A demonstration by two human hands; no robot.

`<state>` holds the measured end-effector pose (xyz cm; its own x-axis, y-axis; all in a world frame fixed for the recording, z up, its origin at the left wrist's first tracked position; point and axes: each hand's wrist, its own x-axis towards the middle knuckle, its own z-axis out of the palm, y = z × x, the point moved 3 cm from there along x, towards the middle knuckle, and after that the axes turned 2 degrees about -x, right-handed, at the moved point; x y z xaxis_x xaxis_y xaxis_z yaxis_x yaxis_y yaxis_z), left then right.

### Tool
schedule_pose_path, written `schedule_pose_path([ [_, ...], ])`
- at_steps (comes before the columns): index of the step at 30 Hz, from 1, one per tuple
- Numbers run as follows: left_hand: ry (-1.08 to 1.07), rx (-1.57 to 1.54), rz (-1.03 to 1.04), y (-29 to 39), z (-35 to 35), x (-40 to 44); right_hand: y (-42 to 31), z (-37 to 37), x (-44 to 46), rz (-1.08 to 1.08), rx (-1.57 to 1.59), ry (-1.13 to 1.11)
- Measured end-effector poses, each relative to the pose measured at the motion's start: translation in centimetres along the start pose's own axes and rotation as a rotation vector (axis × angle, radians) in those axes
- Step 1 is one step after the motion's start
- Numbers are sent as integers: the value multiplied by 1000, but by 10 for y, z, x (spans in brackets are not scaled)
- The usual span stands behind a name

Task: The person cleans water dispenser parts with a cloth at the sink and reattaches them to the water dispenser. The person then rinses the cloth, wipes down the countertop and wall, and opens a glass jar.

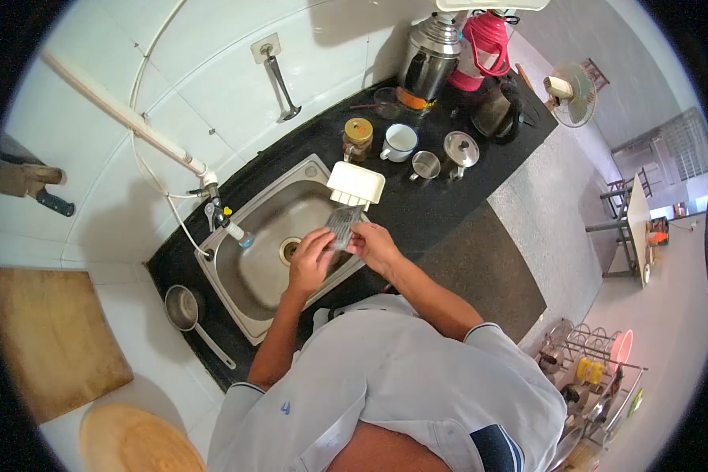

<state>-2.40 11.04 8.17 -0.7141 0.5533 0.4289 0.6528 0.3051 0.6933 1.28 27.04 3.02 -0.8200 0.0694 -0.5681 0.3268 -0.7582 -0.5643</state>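
Observation:
Both of my hands hold a small grey ribbed piece (343, 226) above the right part of the steel sink (252, 297). My left hand (311, 258) has its fingers on the piece's left side, and my right hand (376, 247) grips its right edge. Just beyond the piece, a cream plastic holder (357, 182) with slots rests at the sink's back right corner. The drain (289, 249) lies left of my left hand. A tap (232, 228) with a clear nozzle points over the basin.
Behind the holder stand a lidded jar (358, 135), a white enamel mug (400, 142), a steel cup (425, 166) and a lidded steel pot (460, 151). A kettle (495, 114) and flasks are further back. A long-handled pan (183, 308) lies left of the sink.

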Motion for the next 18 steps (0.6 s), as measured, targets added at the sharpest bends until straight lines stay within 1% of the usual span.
schedule_pose_path([
  [1, -6, -1, 4, -5, 5, -1, -3, 1, -3, 20, 19, -26],
  [3, -3, -150, -507, -23, 12, -2, -11, -4, -4, 33, 46, -45],
  [4, -50, -198, -651, -20, 9, 7, -16, -11, -2, -48, -137, 10],
  [5, -55, -198, -649, -30, 16, 12, -20, -18, 0, -127, -322, 65],
  [6, 28, -504, -735, -47, 26, 13, -17, -27, 6, -127, -320, 67],
  [7, 115, -813, -812, -53, 32, 18, -20, -40, 11, -367, -482, 208],
  [8, 126, -865, -825, -58, 35, 22, -21, -52, 15, -607, -642, 350],
  [9, 125, -866, -827, -65, 39, 26, -20, -57, 19, -606, -643, 352],
  [11, 101, -916, -892, -81, 51, 33, -23, -68, 22, -696, -667, 430],
  [12, 93, -919, -891, -84, 55, 38, -27, -68, 18, -697, -666, 437],
  [14, 35, -816, -903, -89, 61, 48, -31, -61, 14, -358, -563, 267],
  [15, 28, -817, -901, -91, 62, 54, -33, -65, 19, -361, -560, 273],
  [17, -106, -702, -916, -93, 64, 67, -34, -74, 31, -314, -600, 302],
  [18, -112, -702, -914, -101, 68, 71, -37, -76, 36, -315, -597, 307],
])
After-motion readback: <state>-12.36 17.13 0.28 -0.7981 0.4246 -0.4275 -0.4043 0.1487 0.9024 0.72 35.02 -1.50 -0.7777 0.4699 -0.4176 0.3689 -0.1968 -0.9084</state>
